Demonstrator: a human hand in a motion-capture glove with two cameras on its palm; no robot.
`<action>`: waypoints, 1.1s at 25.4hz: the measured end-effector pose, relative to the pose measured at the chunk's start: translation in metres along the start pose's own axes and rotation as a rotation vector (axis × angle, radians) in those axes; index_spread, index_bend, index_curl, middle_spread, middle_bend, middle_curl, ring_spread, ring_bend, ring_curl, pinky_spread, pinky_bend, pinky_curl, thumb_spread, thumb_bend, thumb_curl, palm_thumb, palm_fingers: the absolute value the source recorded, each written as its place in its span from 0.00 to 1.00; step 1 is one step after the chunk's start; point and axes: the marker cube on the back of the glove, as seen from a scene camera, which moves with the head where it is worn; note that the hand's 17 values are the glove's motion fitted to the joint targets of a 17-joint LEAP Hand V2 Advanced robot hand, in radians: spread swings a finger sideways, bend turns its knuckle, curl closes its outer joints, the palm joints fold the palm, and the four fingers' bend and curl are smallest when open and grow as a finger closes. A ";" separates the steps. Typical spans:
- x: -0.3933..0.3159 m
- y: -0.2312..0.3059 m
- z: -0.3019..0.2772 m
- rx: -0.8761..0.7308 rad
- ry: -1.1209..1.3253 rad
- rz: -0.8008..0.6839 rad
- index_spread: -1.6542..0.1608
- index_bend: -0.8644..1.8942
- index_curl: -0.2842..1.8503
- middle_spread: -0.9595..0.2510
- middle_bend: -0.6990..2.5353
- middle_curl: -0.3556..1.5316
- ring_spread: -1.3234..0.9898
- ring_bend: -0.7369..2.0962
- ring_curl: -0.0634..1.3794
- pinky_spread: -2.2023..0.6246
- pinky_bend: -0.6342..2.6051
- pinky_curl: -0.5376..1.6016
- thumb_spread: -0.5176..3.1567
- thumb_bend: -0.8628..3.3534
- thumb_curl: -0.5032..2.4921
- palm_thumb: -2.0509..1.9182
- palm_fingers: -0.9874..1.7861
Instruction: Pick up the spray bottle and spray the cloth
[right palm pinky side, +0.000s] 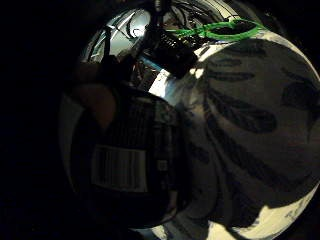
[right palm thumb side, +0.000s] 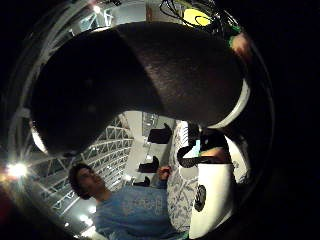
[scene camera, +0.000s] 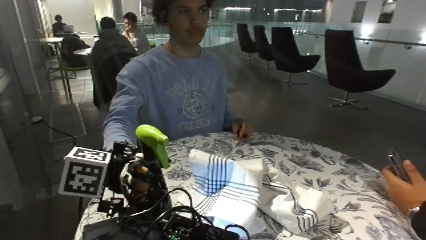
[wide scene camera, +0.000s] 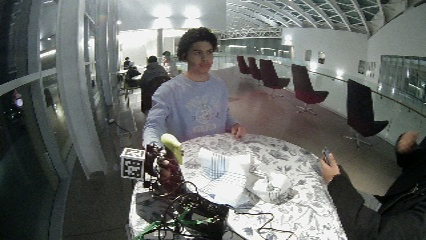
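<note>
Dim indoor scene, bright ceiling lights

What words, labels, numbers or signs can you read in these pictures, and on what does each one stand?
None can be read.
Spray bottle: a label with a barcode and print, too blurred to read.
The person's sweatshirt: a chest print, too blurred to read.
White panel in the thumb side palm view: a dark round mark, unreadable.
</note>
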 end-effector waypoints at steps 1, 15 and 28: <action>0.001 0.000 0.000 0.001 0.017 0.001 0.74 0.38 0.27 0.75 0.29 0.39 0.56 0.38 0.26 0.84 0.26 0.40 0.42 0.21 0.30 0.73 0.70; -0.015 0.006 -0.001 -0.038 0.141 -0.024 0.75 0.36 0.28 0.72 0.28 0.40 0.55 0.40 0.29 0.85 0.27 0.42 0.37 0.21 0.34 0.77 0.74; -0.090 0.030 0.012 -0.573 0.463 0.106 0.76 0.35 0.28 0.74 0.28 0.41 0.56 0.40 0.29 0.85 0.27 0.42 0.35 0.20 0.35 0.77 0.74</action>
